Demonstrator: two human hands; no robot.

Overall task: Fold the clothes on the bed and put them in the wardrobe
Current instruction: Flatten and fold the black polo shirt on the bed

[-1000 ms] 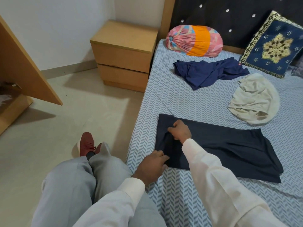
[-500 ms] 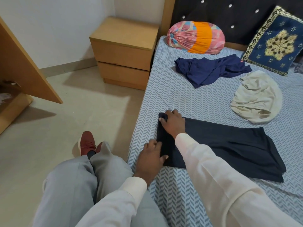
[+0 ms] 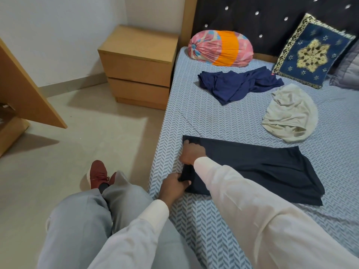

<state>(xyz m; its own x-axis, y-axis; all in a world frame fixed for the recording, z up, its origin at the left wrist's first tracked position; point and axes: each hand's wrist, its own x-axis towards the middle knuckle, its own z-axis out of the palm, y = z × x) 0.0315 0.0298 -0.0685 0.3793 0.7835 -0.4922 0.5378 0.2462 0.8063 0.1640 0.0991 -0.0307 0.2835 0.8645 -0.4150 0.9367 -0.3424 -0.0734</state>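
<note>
- A dark navy garment of smooth cloth (image 3: pixel 252 167) lies spread flat near the edge of the bed, its long side running across the blue-and-white herringbone bedsheet (image 3: pixel 194 117).
- We see the left hand (image 3: pixel 172 186) at the garment's near left corner, fingers curled under the cloth and thumb on top, gripping that corner.
- The right hand (image 3: pixel 193 153) sits knuckles-up on the same short edge, farther from us. Its bent fingers reach the far corner and its thumb points back toward the left hand. We cannot tell whether it pinches the cloth or only presses it down.
- Both arms, in cream-white long sleeves (image 3: pixel 252 220), stretch forward from the lower right, the right forearm crossing over the garment.
- Beyond it lie a crumpled cream cloth (image 3: pixel 291 115) and a rumpled royal-blue garment (image 3: pixel 237 84), well apart from the flat one.
- At the studded dark headboard (image 3: pixel 272 18) rest a pink-and-orange round bolster (image 3: pixel 221 48) and a blue cushion with gold embroidery (image 3: pixel 310 53).
- Beside the bed stands a light wooden two-drawer nightstand (image 3: pixel 138 65); grey trousers (image 3: pixel 87 220) and a red shoe (image 3: pixel 98 173) show below.
</note>
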